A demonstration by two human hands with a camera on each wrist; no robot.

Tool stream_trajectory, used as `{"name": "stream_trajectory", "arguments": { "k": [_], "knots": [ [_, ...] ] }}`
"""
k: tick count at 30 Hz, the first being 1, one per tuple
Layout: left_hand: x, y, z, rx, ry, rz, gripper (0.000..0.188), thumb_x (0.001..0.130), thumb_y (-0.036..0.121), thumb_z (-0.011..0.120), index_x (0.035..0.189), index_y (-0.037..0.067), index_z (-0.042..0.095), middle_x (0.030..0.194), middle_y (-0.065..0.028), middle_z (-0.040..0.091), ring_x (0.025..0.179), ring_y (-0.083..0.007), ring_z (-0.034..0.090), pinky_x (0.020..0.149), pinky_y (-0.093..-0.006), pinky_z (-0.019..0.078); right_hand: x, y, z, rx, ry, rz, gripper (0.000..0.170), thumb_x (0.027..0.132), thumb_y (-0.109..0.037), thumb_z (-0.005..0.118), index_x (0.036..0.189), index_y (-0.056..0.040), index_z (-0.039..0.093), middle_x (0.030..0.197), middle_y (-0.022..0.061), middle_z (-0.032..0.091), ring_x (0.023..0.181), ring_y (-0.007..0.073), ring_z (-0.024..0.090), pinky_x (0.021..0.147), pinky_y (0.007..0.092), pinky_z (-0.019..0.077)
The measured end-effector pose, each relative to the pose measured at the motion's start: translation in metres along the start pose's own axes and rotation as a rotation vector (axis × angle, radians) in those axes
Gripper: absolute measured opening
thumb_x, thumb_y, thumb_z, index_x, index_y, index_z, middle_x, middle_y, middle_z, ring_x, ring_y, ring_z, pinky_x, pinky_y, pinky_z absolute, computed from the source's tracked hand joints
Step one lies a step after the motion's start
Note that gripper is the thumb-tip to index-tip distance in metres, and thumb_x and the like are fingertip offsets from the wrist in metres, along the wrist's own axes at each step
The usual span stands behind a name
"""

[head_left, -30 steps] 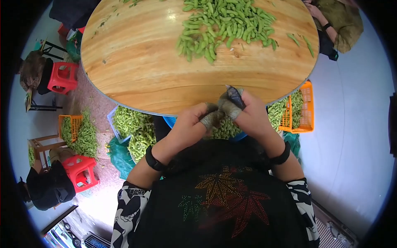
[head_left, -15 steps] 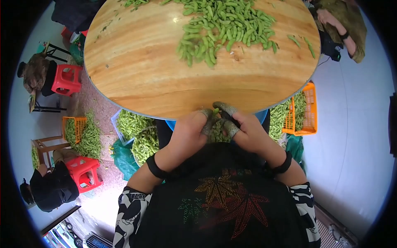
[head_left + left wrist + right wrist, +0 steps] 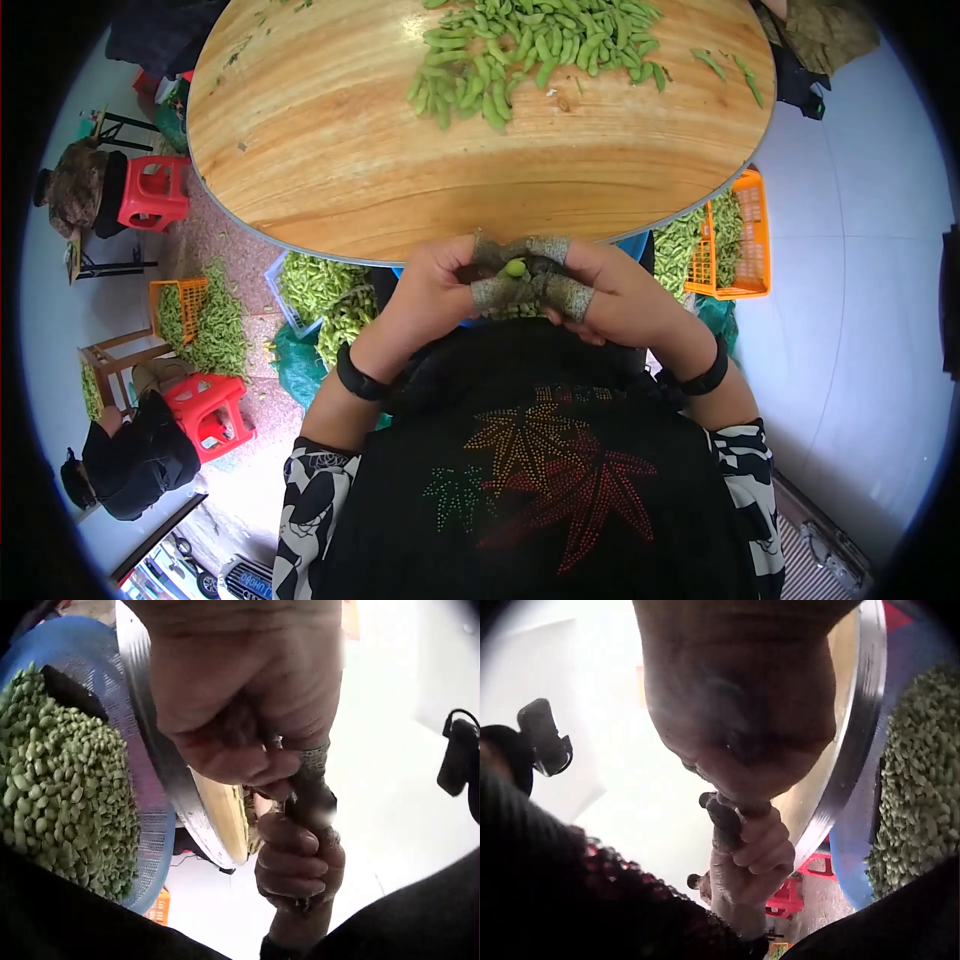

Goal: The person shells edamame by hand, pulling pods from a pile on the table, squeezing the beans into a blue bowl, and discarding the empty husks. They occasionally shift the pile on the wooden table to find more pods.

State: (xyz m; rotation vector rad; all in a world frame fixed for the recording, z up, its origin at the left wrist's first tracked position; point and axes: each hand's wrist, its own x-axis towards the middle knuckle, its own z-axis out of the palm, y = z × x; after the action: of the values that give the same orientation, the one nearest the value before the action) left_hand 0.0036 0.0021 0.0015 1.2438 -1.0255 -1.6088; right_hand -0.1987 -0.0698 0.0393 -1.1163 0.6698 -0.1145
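My left hand (image 3: 435, 290) and right hand (image 3: 615, 295) meet just in front of the table edge, with worn grey-green covers (image 3: 565, 295) on thumbs and forefingers. Between the covered fingertips a green soybean pod (image 3: 515, 268) shows its rounded end; both hands pinch at it, and the rest is hidden. In the left wrist view the other fingers of the left hand (image 3: 247, 697) are curled in. Beneath the hands stands a blue basin (image 3: 154, 847) heaped with shelled green soybeans (image 3: 67, 795). A pile of soybean pods (image 3: 540, 40) lies on the round wooden table (image 3: 380, 190).
An orange crate (image 3: 755, 230) of pods stands right of the table. Left are a pale crate (image 3: 280, 290) of pods, a green sack (image 3: 300, 365) and red stools (image 3: 210, 415), (image 3: 155, 190) with seated people. Another person sits at the far right.
The hands brought their covered fingertips together, first around a small green piece, now around a pod whose rounded end shows. The right forefinger no longer points up, and the forearms have spread slightly.
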Motion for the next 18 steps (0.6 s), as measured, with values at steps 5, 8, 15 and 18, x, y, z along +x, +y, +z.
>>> {"name": "stream_trajectory", "arguments": {
  "k": [5,8,15,18],
  "knots": [
    [0.000,-0.006,0.005,0.921,0.127,0.521,0.014,0.082,0.009,0.064,0.094,0.000,0.062,0.071,-0.0096,0.060,0.064,-0.0155,0.057,0.058,-0.0331,0.0457,0.001,0.016,0.000,0.032,0.053,-0.037,0.037,0.093,-0.014,0.051,0.130,-0.0094,0.050,0.071,-0.0030,0.053,0.046,0.0031,0.042,0.041,0.0177,0.0338],
    [-0.005,-0.009,0.009,0.345,0.020,0.142,0.015,0.084,0.005,0.057,0.098,0.001,0.060,0.079,-0.0159,0.062,0.069,-0.0232,0.061,0.061,-0.0321,0.0465,-0.002,0.020,0.002,-0.086,0.170,-0.084,0.033,0.094,-0.012,0.048,0.127,-0.0117,0.053,0.070,-0.0042,0.053,0.048,0.0029,0.043,0.043,0.0181,0.0342],
    [-0.005,-0.017,0.011,0.550,-0.067,0.305,0.019,0.085,0.005,0.052,0.102,0.000,0.058,0.080,-0.0083,0.060,0.074,-0.0130,0.056,0.066,-0.0277,0.0455,0.009,0.043,-0.007,-0.299,0.315,-0.344,0.029,0.084,-0.018,0.068,0.110,-0.0057,0.063,0.083,0.0040,0.065,0.074,0.0118,0.059,0.068,0.0279,0.0484],
    [-0.011,0.000,0.011,0.436,-0.228,0.179,0.015,0.086,0.006,0.051,0.098,0.002,0.059,0.079,-0.0007,0.056,0.075,-0.0075,0.050,0.065,-0.0229,0.0420,0.016,0.033,-0.014,-0.378,0.206,-0.344,0.029,0.080,-0.023,0.073,0.099,-0.0031,0.065,0.083,0.0070,0.065,0.076,0.0113,0.059,0.071,0.0299,0.0485]
  ]
}}
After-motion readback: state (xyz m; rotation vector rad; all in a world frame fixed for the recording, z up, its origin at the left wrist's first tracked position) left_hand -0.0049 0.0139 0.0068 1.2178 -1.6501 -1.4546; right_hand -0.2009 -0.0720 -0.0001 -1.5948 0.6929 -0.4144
